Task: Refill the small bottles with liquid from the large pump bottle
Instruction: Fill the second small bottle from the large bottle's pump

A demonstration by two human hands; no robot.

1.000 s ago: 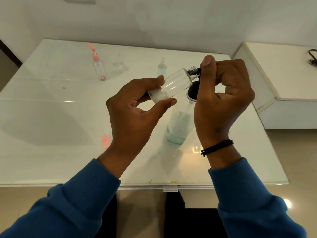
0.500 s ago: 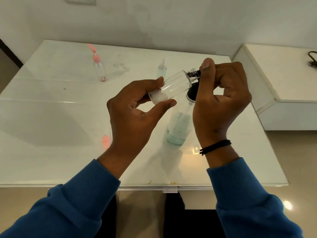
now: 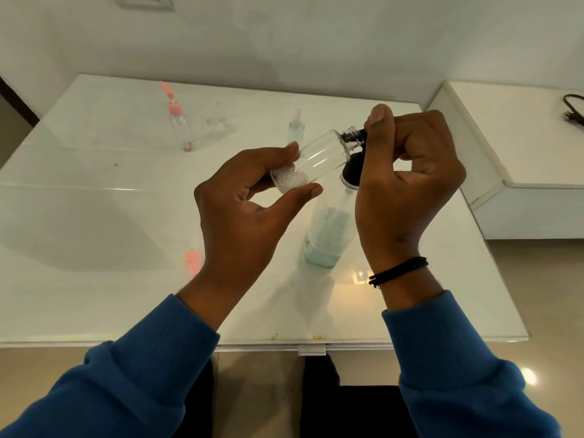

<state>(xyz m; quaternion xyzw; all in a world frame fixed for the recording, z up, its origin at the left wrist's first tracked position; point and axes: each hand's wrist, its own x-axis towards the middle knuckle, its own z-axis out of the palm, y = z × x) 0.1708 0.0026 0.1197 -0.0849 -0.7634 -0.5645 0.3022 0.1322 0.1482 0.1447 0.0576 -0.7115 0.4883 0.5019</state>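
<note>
On the far left of the desk point(image 3: 94, 216) a pink-capped small bottle point(image 3: 180, 128) stands upright, its lid flipped open, and nearer the front edge lies a small pink piece point(image 3: 193, 260) (too blurred to name). A pale blue spray bottle point(image 3: 296, 129) stands farther back, apart from both. At centre the left hand point(image 3: 249, 210) pinches the base of a clear small bottle point(image 3: 316, 161) between thumb and fingertips, its grip narrow, the bottle tilted with its neck toward the right. The right hand point(image 3: 407, 184) curls around the black nozzle point(image 3: 355, 135) at that neck, over the large pump bottle point(image 3: 328, 232) of blue liquid. Over the last second little has shifted: the bottle holds the same tilt and only white foam sits in its base, so filling looks barely begun.
</note>
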